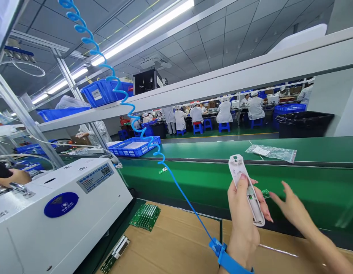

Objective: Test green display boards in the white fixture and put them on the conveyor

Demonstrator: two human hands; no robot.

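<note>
My left hand [242,213] is shut on a long white plastic housing [241,171], held upright over the near edge of the green conveyor belt [307,186]. A small green circuit board shows inside the housing's open lower part. My thumb rests on its front. A blue wrist strap [228,258] with a coiled blue cord [128,102] circles my left wrist. My right hand [290,207] hovers just right of the housing, fingers spread, holding nothing. A small green board [265,193] lies on the belt between the two hands.
A white machine [59,213] stands at the left, with another person's hand [13,177] behind it. A green panel of boards [145,217] lies on the cardboard-covered bench. A plastic bag [272,153] lies on the far belt, and a blue basket [135,146] sits there too. Workers sit at the back.
</note>
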